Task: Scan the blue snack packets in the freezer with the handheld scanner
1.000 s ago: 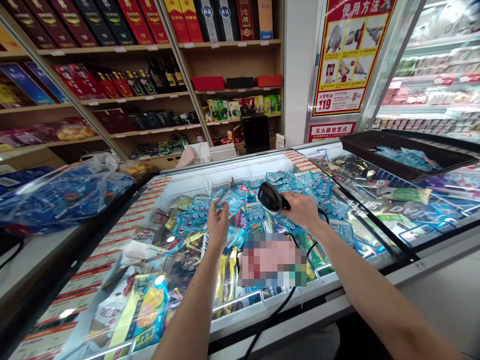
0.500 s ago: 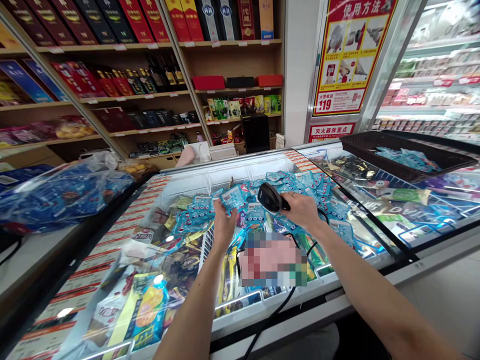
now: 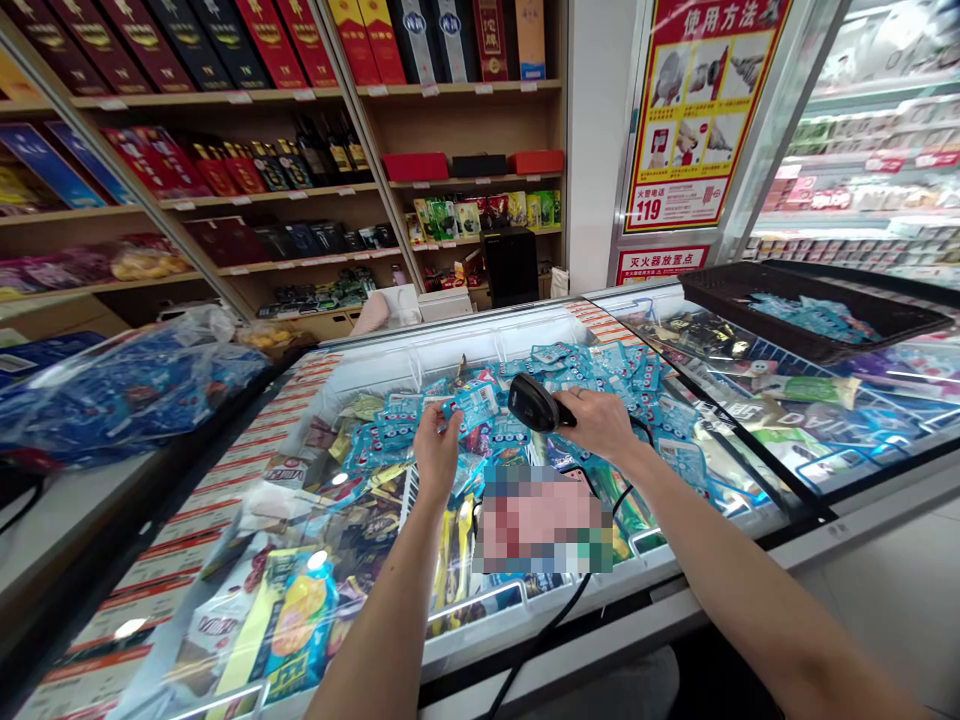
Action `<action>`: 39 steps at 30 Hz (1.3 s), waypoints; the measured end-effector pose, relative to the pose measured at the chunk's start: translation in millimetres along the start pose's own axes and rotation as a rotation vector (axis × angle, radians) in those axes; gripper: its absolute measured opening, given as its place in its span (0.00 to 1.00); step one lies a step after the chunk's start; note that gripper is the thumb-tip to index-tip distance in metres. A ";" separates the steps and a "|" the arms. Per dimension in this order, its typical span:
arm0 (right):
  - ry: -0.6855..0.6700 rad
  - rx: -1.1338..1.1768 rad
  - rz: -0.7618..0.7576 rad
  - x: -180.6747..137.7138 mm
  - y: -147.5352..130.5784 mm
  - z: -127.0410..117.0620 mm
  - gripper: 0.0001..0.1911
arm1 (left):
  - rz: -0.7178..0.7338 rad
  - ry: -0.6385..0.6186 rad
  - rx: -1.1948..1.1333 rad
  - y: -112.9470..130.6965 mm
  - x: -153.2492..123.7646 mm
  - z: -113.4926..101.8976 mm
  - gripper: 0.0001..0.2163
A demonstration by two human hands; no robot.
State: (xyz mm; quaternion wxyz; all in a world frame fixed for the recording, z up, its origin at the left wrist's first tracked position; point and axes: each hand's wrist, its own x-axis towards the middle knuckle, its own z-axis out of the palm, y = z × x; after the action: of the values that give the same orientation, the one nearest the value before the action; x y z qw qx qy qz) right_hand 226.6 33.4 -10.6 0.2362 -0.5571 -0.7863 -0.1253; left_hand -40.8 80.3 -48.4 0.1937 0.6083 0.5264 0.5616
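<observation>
My left hand [image 3: 437,447] pinches the left end of a small light-blue packet [image 3: 478,402] between thumb and fingers. The packet lies tilted above a pile of similar blue packets [image 3: 600,365] in a chest freezer. Wrapped round the handle of a black barcode scanner [image 3: 534,403], my right hand [image 3: 596,422] keeps the scanner's head just right of the held packet. A black cable [image 3: 559,620] runs down past the freezer's front edge. Below both hands is a pinkish, phone-like rectangle [image 3: 544,520], its surface blurred out.
The freezer's glass lid [image 3: 300,520] covers other packs on the left. A dark tray [image 3: 885,320] with blue packets rests at the right. At the left lies a plastic bag of blue packs [image 3: 135,390]. Shelves with boxes and bottles [image 3: 375,185] stand behind.
My left hand has shifted slightly left, and its thumb and fingers have come together on the blue packet. The scanner has moved a little to the left in my right hand.
</observation>
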 end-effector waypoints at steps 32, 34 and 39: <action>-0.035 0.004 -0.111 -0.6 -6.0 0.1 0.15 | 0.010 -0.025 -0.037 6.9 -1.3 1.6 0.16; -0.034 0.003 -0.114 -0.6 -6.4 0.0 0.15 | 0.009 -0.018 -0.032 9.8 -2.0 2.0 0.15; -0.009 0.008 -0.101 -0.5 -6.5 0.7 0.16 | -0.003 -0.009 -0.014 16.1 -4.4 3.2 0.15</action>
State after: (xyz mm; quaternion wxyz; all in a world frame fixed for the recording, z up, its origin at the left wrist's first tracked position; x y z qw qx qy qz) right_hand 220.5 31.0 -11.0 0.2280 -0.5162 -0.8151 -0.1314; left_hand -30.4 71.7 -38.2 0.2011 0.6086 0.5227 0.5622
